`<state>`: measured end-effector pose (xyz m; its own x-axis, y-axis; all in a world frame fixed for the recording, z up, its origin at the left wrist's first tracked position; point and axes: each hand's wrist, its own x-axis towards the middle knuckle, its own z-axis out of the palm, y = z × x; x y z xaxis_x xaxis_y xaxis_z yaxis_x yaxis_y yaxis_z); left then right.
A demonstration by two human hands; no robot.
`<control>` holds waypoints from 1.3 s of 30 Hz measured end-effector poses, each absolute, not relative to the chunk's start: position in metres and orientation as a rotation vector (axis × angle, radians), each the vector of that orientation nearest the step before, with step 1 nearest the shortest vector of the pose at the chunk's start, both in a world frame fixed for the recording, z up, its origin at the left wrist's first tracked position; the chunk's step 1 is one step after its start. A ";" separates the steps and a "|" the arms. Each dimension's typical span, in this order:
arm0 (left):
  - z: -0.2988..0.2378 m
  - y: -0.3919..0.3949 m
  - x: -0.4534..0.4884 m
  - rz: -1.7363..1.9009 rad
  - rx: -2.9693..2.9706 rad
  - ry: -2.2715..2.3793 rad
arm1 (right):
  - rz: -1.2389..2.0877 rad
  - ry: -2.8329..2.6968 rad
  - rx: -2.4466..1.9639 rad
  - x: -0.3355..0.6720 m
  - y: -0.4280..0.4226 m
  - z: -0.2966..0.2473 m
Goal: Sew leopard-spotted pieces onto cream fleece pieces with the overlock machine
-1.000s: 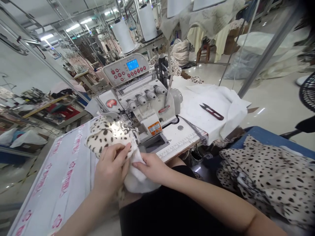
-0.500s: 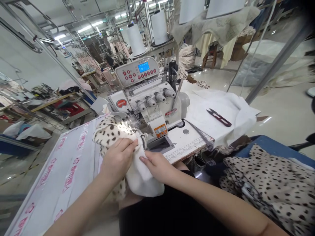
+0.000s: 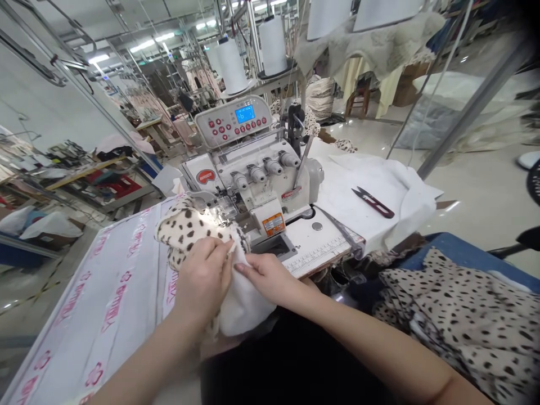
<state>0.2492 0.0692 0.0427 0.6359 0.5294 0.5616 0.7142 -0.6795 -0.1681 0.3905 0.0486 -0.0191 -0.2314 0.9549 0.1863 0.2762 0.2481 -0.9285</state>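
Note:
A white overlock sewing machine [image 3: 257, 174] stands on the table, its lamp lit over the needle. A cream fabric piece with dark spots and a white fleece underside [image 3: 185, 228] lies under the presser foot. My left hand [image 3: 202, 281] presses flat on the fabric just in front of the needle, fingers stretched forward. My right hand [image 3: 265, 275] rests beside it on the white underside [image 3: 242, 306], fingertips pinching the fabric edge toward the left hand. The fabric hangs over the table's front edge onto my lap.
Thread snips [image 3: 373, 201] lie on a white cloth [image 3: 379, 185] right of the machine. A heap of spotted fabric [image 3: 468, 315] fills a blue bin at the right. Plastic sheeting with pink print [image 3: 105, 304] covers the table's left. Large thread cones [image 3: 232, 64] stand behind the machine.
Both hands have slid the fabric slightly forward toward the needle, and my right fingertips have closed in on the left hand. The view has shifted a little.

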 end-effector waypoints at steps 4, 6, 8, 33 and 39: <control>0.033 0.070 0.252 -0.706 -2.477 -0.945 | 1.008 -1.710 -1.189 0.391 0.041 -0.015; 0.031 0.072 0.251 -0.705 -2.501 -0.946 | 1.012 -1.710 -1.197 0.391 0.039 -0.016; 0.031 0.075 0.251 -0.695 -2.524 -0.940 | 1.009 -1.710 -1.197 0.391 0.041 -0.018; -0.004 0.021 0.188 -0.775 -2.163 -1.385 | 1.115 -1.551 -1.179 0.392 0.041 -0.025; 0.048 -0.001 0.216 -0.671 -2.280 -1.222 | 1.001 -1.292 -1.011 0.366 0.024 -0.039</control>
<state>0.2164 -0.0006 0.0479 0.4850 0.6249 0.6118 0.8517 -0.4963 -0.1683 0.3661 0.0241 -0.0391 0.0279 0.9644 0.2630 -0.0142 0.2635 -0.9646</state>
